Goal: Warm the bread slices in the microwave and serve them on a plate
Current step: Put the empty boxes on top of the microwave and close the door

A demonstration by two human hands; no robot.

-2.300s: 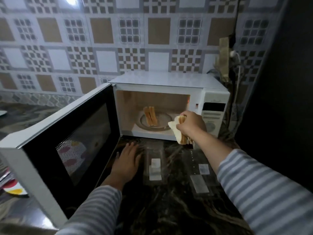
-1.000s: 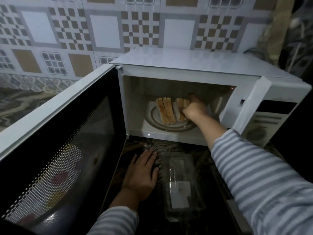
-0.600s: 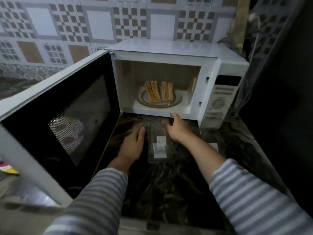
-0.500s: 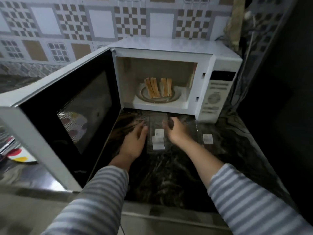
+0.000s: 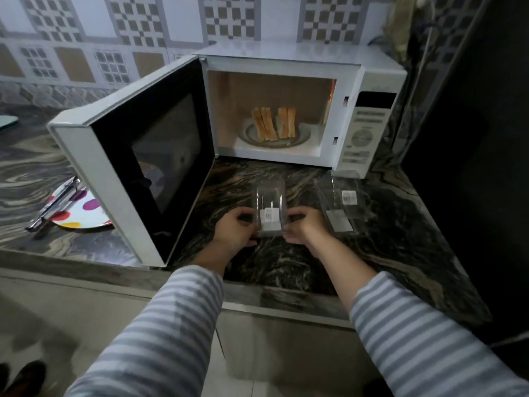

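Observation:
The white microwave (image 5: 369, 81) stands on the counter with its door (image 5: 148, 156) swung open to the left. Inside, several bread slices (image 5: 273, 126) stand on edge on the glass turntable (image 5: 303, 137). In front of it a clear plastic bread container (image 5: 270, 207) with a white label lies on the dark marble counter. My left hand (image 5: 233, 230) grips its left side and my right hand (image 5: 305, 226) grips its right side. A white plate with coloured dots (image 5: 81, 212) sits left of the door.
A second clear plastic container (image 5: 342, 206) lies to the right of the held one. Cutlery (image 5: 53, 203) rests on the dotted plate. A dark cabinet wall (image 5: 472, 138) closes off the right side. The counter edge (image 5: 286, 306) runs across below my hands.
My right hand put bread into the microwave beside the first slices, then drew back out. Both hands moved onto the clear container and now hold it from either side.

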